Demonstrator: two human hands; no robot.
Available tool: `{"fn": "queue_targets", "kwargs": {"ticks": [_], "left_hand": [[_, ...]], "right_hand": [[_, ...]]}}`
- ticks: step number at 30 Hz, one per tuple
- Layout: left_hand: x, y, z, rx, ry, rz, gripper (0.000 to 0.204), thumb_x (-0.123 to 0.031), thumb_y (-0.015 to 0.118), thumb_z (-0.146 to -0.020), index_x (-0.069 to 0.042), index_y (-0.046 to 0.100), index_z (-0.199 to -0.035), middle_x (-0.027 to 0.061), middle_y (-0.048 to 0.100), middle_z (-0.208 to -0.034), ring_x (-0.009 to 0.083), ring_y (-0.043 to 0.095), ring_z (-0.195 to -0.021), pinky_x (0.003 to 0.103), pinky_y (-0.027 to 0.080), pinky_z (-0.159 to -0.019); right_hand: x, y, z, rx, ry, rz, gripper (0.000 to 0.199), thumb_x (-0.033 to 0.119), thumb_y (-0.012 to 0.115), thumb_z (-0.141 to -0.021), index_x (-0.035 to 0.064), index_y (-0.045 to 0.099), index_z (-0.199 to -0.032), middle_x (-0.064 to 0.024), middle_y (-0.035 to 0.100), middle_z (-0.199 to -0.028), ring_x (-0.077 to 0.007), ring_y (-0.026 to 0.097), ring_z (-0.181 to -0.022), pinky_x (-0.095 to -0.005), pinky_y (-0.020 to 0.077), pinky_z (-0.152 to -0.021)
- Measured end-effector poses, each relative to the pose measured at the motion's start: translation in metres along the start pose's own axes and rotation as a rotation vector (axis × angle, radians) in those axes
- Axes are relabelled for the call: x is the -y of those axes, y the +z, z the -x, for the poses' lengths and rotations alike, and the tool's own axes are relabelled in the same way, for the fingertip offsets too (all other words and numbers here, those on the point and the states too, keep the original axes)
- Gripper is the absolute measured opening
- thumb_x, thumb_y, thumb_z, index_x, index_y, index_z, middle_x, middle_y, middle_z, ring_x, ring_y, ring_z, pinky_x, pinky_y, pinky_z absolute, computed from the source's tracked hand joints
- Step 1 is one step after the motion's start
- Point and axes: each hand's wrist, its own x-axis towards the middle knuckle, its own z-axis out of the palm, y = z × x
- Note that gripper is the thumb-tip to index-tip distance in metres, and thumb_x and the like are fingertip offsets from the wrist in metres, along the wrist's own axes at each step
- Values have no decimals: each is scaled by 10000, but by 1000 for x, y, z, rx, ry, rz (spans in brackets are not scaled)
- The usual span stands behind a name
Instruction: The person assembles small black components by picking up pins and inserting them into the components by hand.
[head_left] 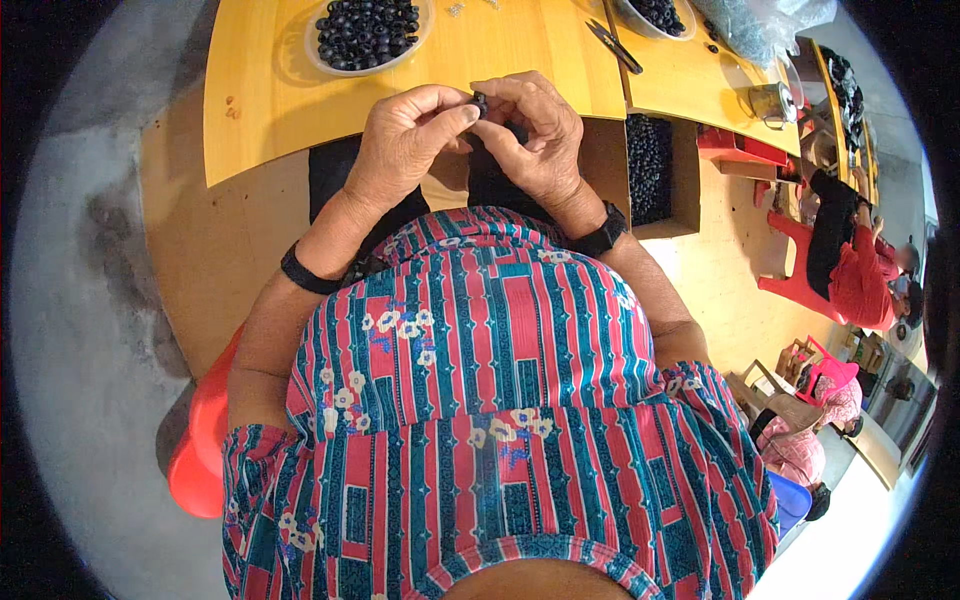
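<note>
My left hand (415,135) and my right hand (532,135) meet just over the near edge of the yellow table. Between their fingertips is a small black piece (479,103), pinched from both sides; its exact kind is too small to tell. Another dark bit shows by my right fingers, partly hidden by them. Beyond my left hand stands a clear round bowl (311,50) heaped with round black bead-like parts (368,32). Black-handled scissors or snips (615,47) lie on the table to the right of my hands.
A second bowl of black parts (657,14), a clear plastic bag (750,40) and a metal cup (770,103) stand at the far right. Below the table edge is a cardboard box (672,215) of black pieces. Other people (862,275) sit farther right; a red chair (200,450) is at left.
</note>
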Motion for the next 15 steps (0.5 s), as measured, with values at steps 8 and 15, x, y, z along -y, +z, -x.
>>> {"fn": "queue_targets", "kwargs": {"ticks": [8, 15], "left_hand": [[4, 3, 1, -52, 129, -176, 141, -109, 601, -882, 16, 617, -946, -14, 592, -745, 51, 556, -648, 193, 454, -579], [10, 1, -4, -131, 345, -497, 114, -101, 633, -849, 6, 615, -886, 20, 599, -722, 80, 565, -636, 215, 461, -572]], "right_hand": [[-4, 2, 1, -41, 184, -221, 100, 7, 647, -780, 11, 687, -871, -74, 629, -800, -132, 603, -674, -234, 490, -635], [-5, 10, 6, -92, 446, -500, 93, -2, 642, -796, 7, 689, -876, -58, 632, -824, -97, 595, -706, -217, 496, -656]]}}
